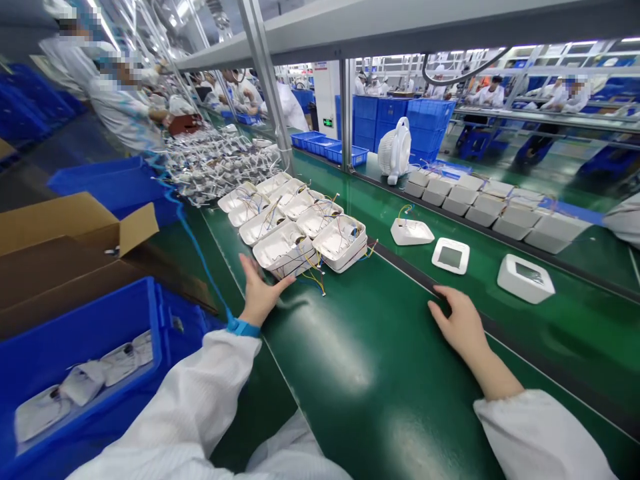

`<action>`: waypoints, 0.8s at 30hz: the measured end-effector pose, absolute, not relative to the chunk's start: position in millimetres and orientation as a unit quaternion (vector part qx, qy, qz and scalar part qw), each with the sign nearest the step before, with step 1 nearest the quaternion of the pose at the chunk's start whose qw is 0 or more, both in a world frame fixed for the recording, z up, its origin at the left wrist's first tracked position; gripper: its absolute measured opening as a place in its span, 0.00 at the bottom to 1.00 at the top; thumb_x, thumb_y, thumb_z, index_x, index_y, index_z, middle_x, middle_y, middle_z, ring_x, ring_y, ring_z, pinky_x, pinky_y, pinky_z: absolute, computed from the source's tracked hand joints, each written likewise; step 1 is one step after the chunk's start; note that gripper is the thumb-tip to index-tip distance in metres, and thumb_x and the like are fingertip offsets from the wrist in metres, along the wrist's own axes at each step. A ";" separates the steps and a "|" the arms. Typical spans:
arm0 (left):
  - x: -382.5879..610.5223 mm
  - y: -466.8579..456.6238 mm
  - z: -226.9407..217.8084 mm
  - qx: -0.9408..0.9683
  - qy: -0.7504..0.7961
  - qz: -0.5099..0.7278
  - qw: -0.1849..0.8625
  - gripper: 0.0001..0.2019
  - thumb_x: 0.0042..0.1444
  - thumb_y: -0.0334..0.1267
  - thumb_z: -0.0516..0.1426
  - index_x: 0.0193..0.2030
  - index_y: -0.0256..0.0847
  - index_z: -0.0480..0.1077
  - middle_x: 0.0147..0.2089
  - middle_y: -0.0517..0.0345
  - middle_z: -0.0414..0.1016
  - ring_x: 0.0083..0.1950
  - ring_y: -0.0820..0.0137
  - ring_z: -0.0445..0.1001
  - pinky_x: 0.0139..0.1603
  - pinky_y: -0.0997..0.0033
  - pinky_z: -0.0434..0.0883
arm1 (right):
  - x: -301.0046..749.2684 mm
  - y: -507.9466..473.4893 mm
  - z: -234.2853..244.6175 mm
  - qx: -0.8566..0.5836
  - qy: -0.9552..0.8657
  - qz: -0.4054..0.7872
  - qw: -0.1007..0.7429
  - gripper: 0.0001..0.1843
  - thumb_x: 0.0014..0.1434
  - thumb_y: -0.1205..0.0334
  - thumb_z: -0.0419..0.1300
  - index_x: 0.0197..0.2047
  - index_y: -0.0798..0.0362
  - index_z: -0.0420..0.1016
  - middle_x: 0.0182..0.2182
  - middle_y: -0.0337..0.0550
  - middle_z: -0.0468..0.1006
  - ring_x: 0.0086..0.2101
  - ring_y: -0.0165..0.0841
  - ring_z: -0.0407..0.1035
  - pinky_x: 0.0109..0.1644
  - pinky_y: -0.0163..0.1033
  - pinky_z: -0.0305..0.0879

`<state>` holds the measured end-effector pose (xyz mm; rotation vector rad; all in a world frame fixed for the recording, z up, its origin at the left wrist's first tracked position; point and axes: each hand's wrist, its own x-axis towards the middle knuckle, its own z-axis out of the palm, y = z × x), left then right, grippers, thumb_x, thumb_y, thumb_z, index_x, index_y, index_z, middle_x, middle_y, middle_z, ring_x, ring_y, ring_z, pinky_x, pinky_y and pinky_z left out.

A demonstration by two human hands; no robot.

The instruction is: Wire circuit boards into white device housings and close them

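My left hand (260, 290) is open, fingers spread, touching the near edge of the closest stack of white plastic housings (286, 249) with coloured wires. A blue wrist strap (243, 327) with a coiled blue cord circles that wrist. My right hand (460, 323) rests flat and open on the green bench surface (360, 360), by the dark edge of the conveyor belt, holding nothing. Nearest to it on the belt is a white square unit with a screen (451, 255).
More wired housings (280, 200) run in rows away from me. Another white unit (525, 278) and an open housing (411, 231) lie on the belt. A blue bin (85, 373) with white parts and a cardboard box (65, 233) stand left. Workers line the far bench.
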<state>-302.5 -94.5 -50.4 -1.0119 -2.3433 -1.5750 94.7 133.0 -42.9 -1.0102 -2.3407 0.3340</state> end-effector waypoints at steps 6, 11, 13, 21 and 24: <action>-223.8 -118.0 -22.5 -0.543 -0.663 -0.453 0.245 0.42 0.55 0.42 0.60 0.72 0.56 0.43 0.73 0.54 0.49 0.73 0.49 0.50 0.70 0.38 0.55 | 64.7 221.3 -34.0 -0.467 -0.854 0.050 0.223 0.35 0.61 0.49 0.57 0.67 0.56 0.61 0.63 0.59 0.62 0.62 0.53 0.56 0.63 0.55 0.57; -134.6 -31.2 -8.8 -0.720 -0.571 -0.390 -0.058 0.30 0.60 0.39 0.54 0.69 0.50 0.54 0.56 0.49 0.72 0.57 0.59 0.71 0.59 0.54 0.71 | 32.6 233.1 -29.2 -0.453 -0.880 0.060 0.131 0.25 0.63 0.41 0.55 0.59 0.41 0.72 0.63 0.51 0.64 0.62 0.58 0.53 0.59 0.63 0.57; -117.4 27.0 -8.9 -0.699 -0.603 -0.372 -0.094 0.26 0.60 0.40 0.54 0.66 0.47 0.60 0.51 0.49 0.75 0.55 0.60 0.71 0.59 0.55 0.69 | 36.4 224.0 -28.9 -0.468 -0.870 0.055 0.142 0.23 0.65 0.43 0.53 0.55 0.46 0.76 0.59 0.55 0.68 0.60 0.57 0.56 0.56 0.63 0.60; -115.1 190.7 -11.6 -0.584 -0.737 -0.320 -0.114 0.34 0.56 0.45 0.60 0.67 0.34 0.58 0.52 0.28 0.73 0.57 0.40 0.69 0.53 0.38 0.62 | 123.9 155.8 -28.0 -0.598 -0.718 0.104 0.341 0.22 0.65 0.53 0.47 0.56 0.56 0.66 0.48 0.61 0.72 0.41 0.51 0.72 0.43 0.54 0.69; -124.3 209.3 -14.3 -0.540 -0.770 -0.310 -0.139 0.30 0.57 0.48 0.58 0.63 0.33 0.62 0.53 0.28 0.72 0.56 0.42 0.70 0.52 0.43 0.63 | 179.0 119.9 -40.0 -0.638 -0.648 0.129 0.396 0.34 0.63 0.44 0.50 0.64 0.57 0.57 0.45 0.64 0.73 0.37 0.53 0.73 0.38 0.55 0.70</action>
